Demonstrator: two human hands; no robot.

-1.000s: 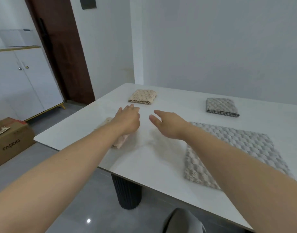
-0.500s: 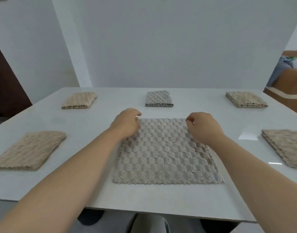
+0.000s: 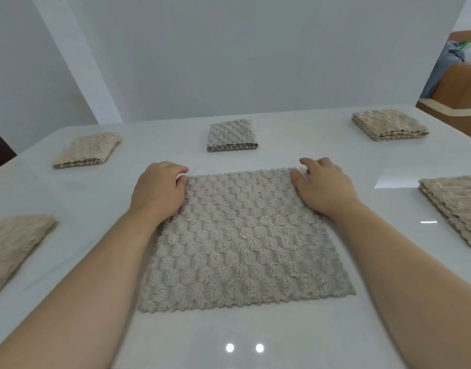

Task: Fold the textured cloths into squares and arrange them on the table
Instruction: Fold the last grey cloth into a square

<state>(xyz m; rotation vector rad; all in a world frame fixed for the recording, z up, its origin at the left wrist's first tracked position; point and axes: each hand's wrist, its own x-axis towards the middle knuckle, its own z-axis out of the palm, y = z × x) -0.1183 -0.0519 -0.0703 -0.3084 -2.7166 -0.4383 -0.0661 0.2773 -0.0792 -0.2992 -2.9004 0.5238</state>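
While unfolded cloth lay flat at table centre, left hand pinched far-left corner; right hand pinched far-right corner. Near scalloped edge free. Bare strip separated far edge from folded grey cloth. Left folded cloth, right folded cloth well apart.

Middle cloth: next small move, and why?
Probably lift the far edge and bring it toward the near edge, halving the cloth. It lies flat and unfolded, and the left hand and right hand each pinch a far corner.
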